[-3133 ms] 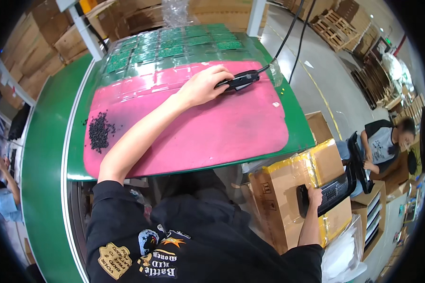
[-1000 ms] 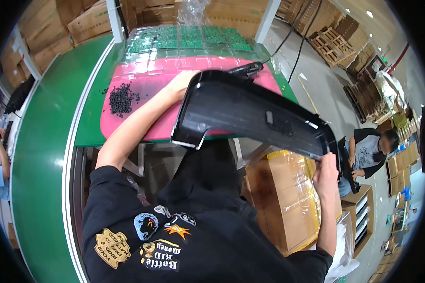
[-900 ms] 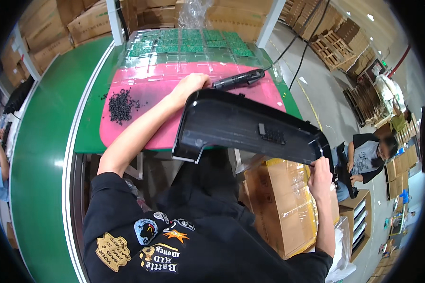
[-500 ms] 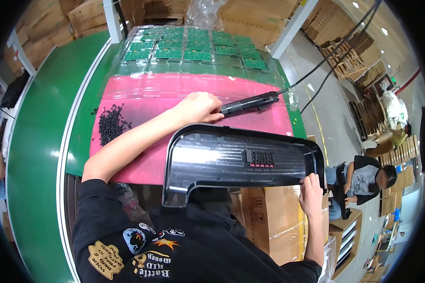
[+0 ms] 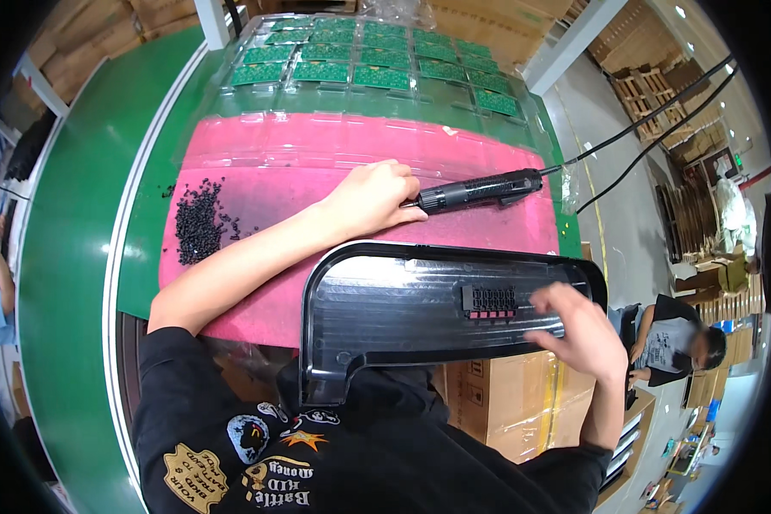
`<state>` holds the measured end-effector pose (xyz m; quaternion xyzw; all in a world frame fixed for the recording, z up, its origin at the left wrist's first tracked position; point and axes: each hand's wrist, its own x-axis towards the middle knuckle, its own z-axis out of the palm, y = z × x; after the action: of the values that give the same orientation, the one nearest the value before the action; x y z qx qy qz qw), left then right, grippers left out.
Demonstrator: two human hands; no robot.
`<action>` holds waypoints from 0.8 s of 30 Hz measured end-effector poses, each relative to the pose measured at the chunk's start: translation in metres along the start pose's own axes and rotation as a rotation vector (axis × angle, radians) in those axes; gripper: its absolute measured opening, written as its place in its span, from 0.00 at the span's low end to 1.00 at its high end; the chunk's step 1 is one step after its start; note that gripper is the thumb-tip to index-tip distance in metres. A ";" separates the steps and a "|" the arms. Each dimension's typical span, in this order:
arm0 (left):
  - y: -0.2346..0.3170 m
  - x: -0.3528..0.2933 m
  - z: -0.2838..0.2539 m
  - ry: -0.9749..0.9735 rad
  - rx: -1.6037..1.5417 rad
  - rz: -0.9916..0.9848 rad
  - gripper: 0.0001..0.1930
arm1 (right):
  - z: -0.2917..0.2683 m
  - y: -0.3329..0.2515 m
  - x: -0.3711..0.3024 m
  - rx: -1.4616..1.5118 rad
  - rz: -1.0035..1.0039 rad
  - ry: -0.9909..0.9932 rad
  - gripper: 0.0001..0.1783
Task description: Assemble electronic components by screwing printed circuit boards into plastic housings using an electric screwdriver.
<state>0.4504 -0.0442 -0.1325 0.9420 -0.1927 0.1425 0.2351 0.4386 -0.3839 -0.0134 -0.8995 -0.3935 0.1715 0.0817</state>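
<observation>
Two Hands Over a Black Plastic Cover

Your left hand [image 5: 373, 201] curls closed around the nose of a black electric screwdriver [image 5: 480, 192], which lies across the pink mat [image 5: 488, 233] with its rear end pointing right. Your right hand [image 5: 581, 332] is loose, thumb and fingers spread, over the right end of the black cover [image 5: 403, 317]; whether it touches the plastic you cannot tell from this angle. The cover sits hollow side up between the screwdriver and your body, its near side jutting past the mat's front edge. A heap of small black screws [image 5: 199, 227] lies left of your forearm, and green circuit boards [image 5: 380, 78] line the table's far side.
</observation>
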 end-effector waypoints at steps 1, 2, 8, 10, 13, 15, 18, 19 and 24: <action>-0.006 0.001 0.002 -0.025 -0.007 0.055 0.16 | -0.007 -0.013 0.016 0.019 -0.060 0.061 0.21; -0.010 0.000 0.003 -0.022 -0.005 0.052 0.16 | -0.012 -0.024 0.035 0.042 -0.127 0.123 0.21; -0.004 -0.004 0.009 0.041 -0.044 -0.010 0.13 | -0.005 -0.024 0.210 -0.067 -0.429 0.546 0.19; -0.001 -0.002 0.008 0.038 -0.101 -0.056 0.12 | -0.002 -0.019 0.264 -0.069 -0.329 0.561 0.24; -0.007 -0.002 0.004 -0.018 -0.146 0.031 0.12 | 0.011 -0.014 0.331 -0.113 -0.293 0.612 0.30; -0.013 -0.002 0.003 -0.017 -0.114 0.117 0.11 | 0.019 -0.017 0.363 -0.271 -0.249 0.627 0.36; -0.009 -0.002 -0.001 -0.006 -0.068 0.152 0.10 | 0.027 -0.025 0.392 -0.288 -0.228 0.533 0.37; -0.009 -0.001 -0.003 -0.031 -0.083 0.135 0.10 | 0.028 -0.026 0.399 -0.247 -0.170 0.483 0.37; -0.011 -0.005 -0.004 -0.070 -0.074 0.103 0.10 | 0.030 -0.030 0.392 -0.366 -0.261 0.583 0.36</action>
<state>0.4504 -0.0316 -0.1353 0.9259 -0.2540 0.1143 0.2554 0.6546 -0.0744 -0.1282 -0.8526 -0.4892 -0.1772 0.0494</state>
